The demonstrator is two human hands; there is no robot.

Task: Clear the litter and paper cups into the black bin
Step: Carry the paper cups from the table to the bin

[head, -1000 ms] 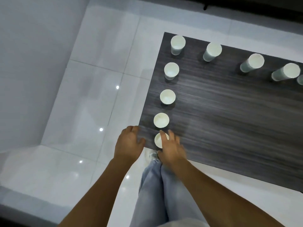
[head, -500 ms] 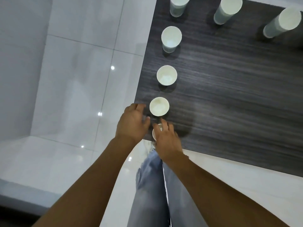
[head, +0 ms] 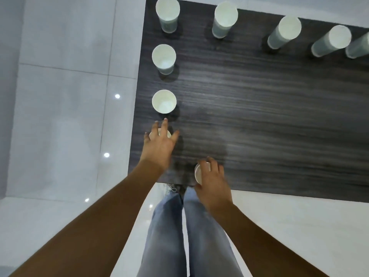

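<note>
Paper cup (head: pixel 198 173) sits gripped in my right hand (head: pixel 213 181) at the counter (head: pixel 259 116) edge, while my left hand's (head: pixel 159 144) spread fingers (head: pixel 165 124) reaching over another cup (head: pixel 152 134) could topple it.

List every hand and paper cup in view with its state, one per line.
Left hand: fingers spread over a cup, closing round it.
Cup under left hand: upright on the table, mostly hidden.
Right hand: grips a cup.
Cup in right hand: tilted, held at the table's near edge.
Cups along the left edge: upright, open, untouched.
Cups along the far edge: upright, open, untouched.
Table: dark wood grain, still carrying cups.
</note>
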